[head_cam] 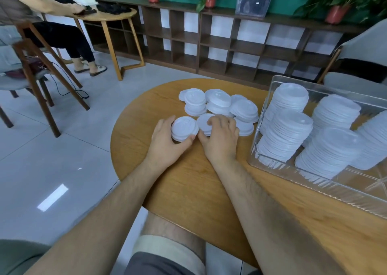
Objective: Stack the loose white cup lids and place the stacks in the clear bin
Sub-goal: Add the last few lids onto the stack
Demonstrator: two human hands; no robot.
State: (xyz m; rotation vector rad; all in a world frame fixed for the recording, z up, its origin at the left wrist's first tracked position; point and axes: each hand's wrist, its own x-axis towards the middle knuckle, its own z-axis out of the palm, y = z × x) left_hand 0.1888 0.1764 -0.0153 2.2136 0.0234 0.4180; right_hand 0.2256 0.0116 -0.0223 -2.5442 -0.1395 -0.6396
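A short stack of white cup lids (pixel 184 128) stands on the round wooden table (pixel 188 187), and my left hand (pixel 167 143) grips it with thumb and fingers curled round its sides. Just to the right, my right hand (pixel 219 138) lies with curled fingers over a second small pile of lids (pixel 204 123). More loose lids (pixel 219 105) lie heaped beyond both hands. The clear bin (pixel 314 180) sits at the right and holds several tall leaning stacks of lids (pixel 287 134).
The table edge curves close on the left, with tiled floor beyond. A wooden chair (pixel 37 76) and another person at a second table (pixel 109 15) are at the far left. A low shelf unit (pixel 230 51) runs along the back wall.
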